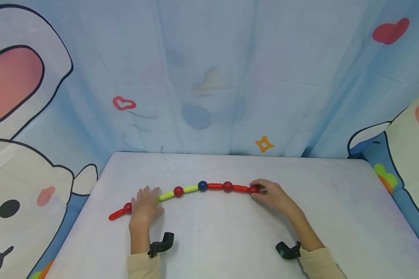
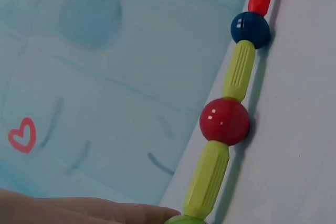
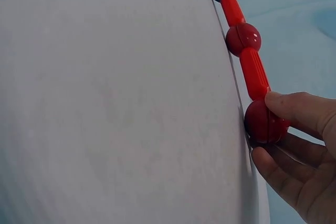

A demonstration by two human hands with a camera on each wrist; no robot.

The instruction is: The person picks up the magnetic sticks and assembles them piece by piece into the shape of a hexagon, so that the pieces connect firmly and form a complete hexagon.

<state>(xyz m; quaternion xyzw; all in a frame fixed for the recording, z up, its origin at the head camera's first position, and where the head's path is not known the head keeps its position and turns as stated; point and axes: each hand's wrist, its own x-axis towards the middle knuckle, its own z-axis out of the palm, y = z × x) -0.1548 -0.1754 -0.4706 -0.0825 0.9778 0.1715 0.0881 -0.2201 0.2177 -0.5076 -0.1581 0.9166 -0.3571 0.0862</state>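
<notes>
A chain of balls and rods lies in a shallow curve on the table. Its left end is a red rod (image 1: 116, 214) joined to a red ball (image 1: 127, 208). My left hand (image 1: 144, 207) rests over the chain beside that ball, fingers fairly straight and spread, hiding a stretch of it. In the left wrist view its fingers touch a green ball (image 2: 186, 220), joined to a yellow-green rod (image 2: 207, 179). A blue ball (image 1: 202, 186) sits mid-chain. At the right end, my right hand (image 1: 274, 197) pinches a red ball (image 3: 262, 121) between thumb and fingers; a red rod (image 3: 254, 74) adjoins it.
The white table (image 1: 223, 236) ends at the back against a light blue curtain (image 1: 209, 58) printed with hearts and cartoon animals. A black wrist mount (image 1: 162, 243) is strapped to the left wrist, another black mount (image 1: 288, 251) to the right.
</notes>
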